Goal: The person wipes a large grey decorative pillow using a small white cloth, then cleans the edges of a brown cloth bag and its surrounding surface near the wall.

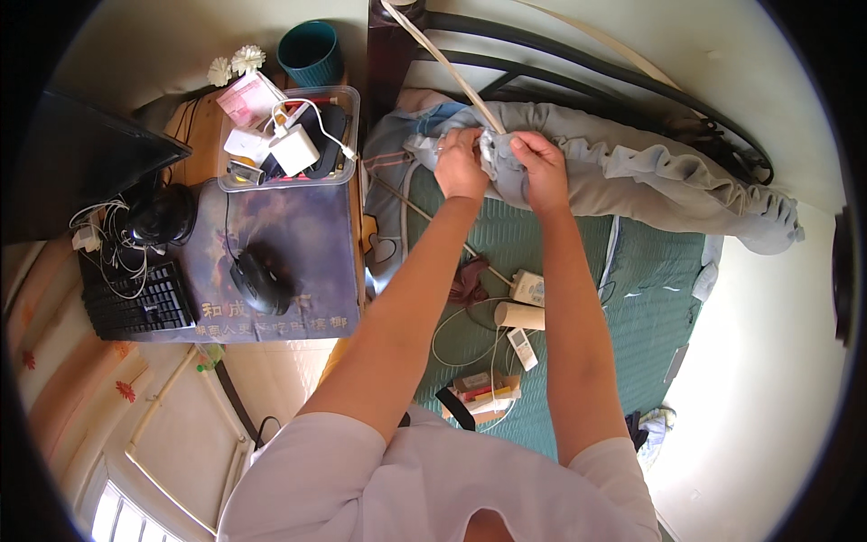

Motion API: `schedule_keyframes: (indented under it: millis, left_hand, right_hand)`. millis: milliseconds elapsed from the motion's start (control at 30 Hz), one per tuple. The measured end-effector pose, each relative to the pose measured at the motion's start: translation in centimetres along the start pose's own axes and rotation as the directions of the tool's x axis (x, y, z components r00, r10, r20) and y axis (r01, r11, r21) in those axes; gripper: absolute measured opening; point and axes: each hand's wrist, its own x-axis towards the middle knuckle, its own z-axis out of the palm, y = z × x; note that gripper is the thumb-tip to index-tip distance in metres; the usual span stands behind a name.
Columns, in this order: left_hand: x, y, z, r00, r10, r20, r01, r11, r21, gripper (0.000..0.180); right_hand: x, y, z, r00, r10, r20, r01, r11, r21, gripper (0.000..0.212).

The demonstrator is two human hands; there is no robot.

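Both my arms reach forward to a long grey cloth cover (623, 194) with a ruffled, gathered edge, bunched in front of the bed's dark headboard. My left hand (459, 163) pinches the gathered cloth. Just beside it, my right hand (542, 165) is closed on the same cloth, thumb on top. A long, thin beige strip (442, 61) slants down from the top of the view and ends at the cloth between my hands. How its lower end meets the cloth is hidden.
A dark metal headboard (578, 68) stands behind the cover. On the green mat (659, 262) lie a cardboard tube (520, 315), a white remote (522, 349) and cables. The desk at left holds a clear plastic bin (352, 135), mouse (262, 280), keyboard (140, 303) and teal pot (310, 54).
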Motion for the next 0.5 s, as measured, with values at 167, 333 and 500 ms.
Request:
schedule_keyframes:
  millis: [167,333,500]
  left_hand:
    - [3.4,-5.2,-2.3,0.904,-0.401,0.148,0.331,0.876,0.351,0.018]
    - [1.3,1.4,-2.9,0.983,0.032,-0.181,-0.086,0.952,-0.295,0.015]
    - [0.5,-1.5,-0.6,0.994,0.019,0.11,-0.043,0.974,0.222,0.028]
  right_hand:
    - [-0.1,0.5,0.5,1.0,-0.03,-0.008,0.03,0.999,-0.013,0.017]
    - [-0.4,0.8,-1.2,0.993,-0.081,-0.088,0.077,0.996,-0.05,0.016]
    - [-0.2,0.9,0.1,0.994,-0.101,0.038,0.105,0.982,-0.159,0.016]
